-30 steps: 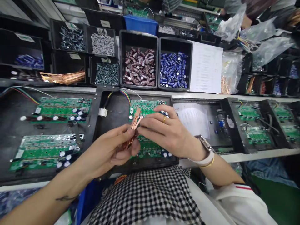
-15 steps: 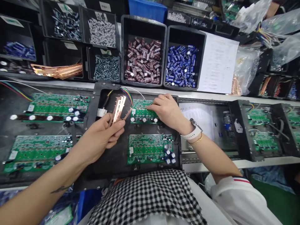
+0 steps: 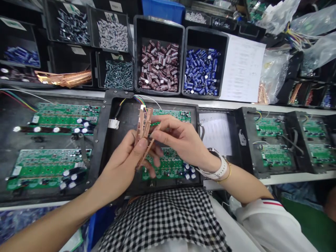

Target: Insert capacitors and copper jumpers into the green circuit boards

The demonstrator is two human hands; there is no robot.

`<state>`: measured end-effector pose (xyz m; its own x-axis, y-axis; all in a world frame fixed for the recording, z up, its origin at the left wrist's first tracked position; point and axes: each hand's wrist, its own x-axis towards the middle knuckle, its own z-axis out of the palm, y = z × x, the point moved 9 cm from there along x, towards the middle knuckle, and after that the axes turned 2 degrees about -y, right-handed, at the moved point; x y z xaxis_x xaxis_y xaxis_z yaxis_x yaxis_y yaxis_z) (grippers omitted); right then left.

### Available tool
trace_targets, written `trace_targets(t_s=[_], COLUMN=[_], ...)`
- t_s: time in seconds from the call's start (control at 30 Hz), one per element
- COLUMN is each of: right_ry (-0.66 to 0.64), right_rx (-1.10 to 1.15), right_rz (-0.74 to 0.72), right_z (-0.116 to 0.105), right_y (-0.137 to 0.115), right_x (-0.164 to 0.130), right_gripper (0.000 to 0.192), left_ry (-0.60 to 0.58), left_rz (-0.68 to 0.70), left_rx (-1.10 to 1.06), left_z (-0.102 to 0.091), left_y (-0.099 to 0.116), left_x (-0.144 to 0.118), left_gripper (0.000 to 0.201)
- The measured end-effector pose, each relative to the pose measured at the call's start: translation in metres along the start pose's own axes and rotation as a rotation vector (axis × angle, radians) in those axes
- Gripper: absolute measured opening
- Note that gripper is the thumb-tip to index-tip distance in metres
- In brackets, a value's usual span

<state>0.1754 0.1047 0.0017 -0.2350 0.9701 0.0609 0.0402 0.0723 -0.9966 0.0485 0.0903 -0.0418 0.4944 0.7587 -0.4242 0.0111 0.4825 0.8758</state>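
Note:
A small bundle of toothed copper strips [image 3: 144, 122] stands up out of my left hand [image 3: 126, 157], its thumb and fingers closed round them. My right hand [image 3: 181, 138] meets it and pinches the upper end of one copper strip [image 3: 148, 148], which slants down across the left fingers. Behind the right hand is the upper green circuit board [image 3: 181, 114], mostly hidden. Below the hands lies the lower green circuit board [image 3: 168, 170], with blue capacitors [image 3: 189, 170] at its right end. Both boards sit in a black tray [image 3: 110, 178].
Bins of brown capacitors [image 3: 160, 68] and blue capacitors [image 3: 201, 70] stand behind the tray. More copper strips [image 3: 65, 78] lie at back left. Trays with boards [image 3: 63, 117] flank both sides. Coloured wires [image 3: 140, 100] and a white connector [image 3: 113, 123] are at the tray's upper left.
My right hand has left the upper board and moved left to the bundle, where it now pinches a strip. My left hand has shifted right. The trays at right have slid left.

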Motion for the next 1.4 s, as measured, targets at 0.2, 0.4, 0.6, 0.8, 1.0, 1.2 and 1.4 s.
trace_targets(t_s=[0.2, 0.4, 0.6, 0.8, 1.0, 1.2, 1.4], right_ry=[0.041, -0.152, -0.177, -0.155, 0.028, 0.113, -0.242], right_rx=[-0.58, -1.253, -1.309, -1.181, -0.146, -0.039, -1.107], right_rz=[-0.108, -0.211, -0.242, -0.173, -0.074, -0.005, -0.2], right_z=[-0.024, -0.001, 0.008, 0.003, 0.01, 0.016, 0.057], right_y=[0.003, 0.042, 0.054, 0.044, 0.008, 0.012, 0.03], right_x=[0.003, 0.011, 0.016, 0.014, -0.013, -0.052, -0.071], right_gripper=[0.013, 0.024, 0.026, 0.024, 0.009, 0.011, 0.025], left_ry=[0.196, 0.19, 0.236, 0.29, 0.143, 0.263, 0.292], left_rz=[-0.006, -0.17, -0.128, -0.105, 0.008, 0.176, 0.08], left_rx=[0.08, 0.0, -0.009, 0.001, -0.098, -0.047, 0.477], left_z=[-0.041, -0.046, -0.051, -0.046, -0.006, -0.024, -0.043], left_y=[-0.006, -0.028, -0.027, -0.023, -0.019, -0.013, -0.02], left_x=[0.001, -0.001, -0.003, -0.012, -0.021, -0.035, -0.047], left_gripper=[0.029, 0.037, 0.034, 0.034, 0.024, 0.022, 0.026])
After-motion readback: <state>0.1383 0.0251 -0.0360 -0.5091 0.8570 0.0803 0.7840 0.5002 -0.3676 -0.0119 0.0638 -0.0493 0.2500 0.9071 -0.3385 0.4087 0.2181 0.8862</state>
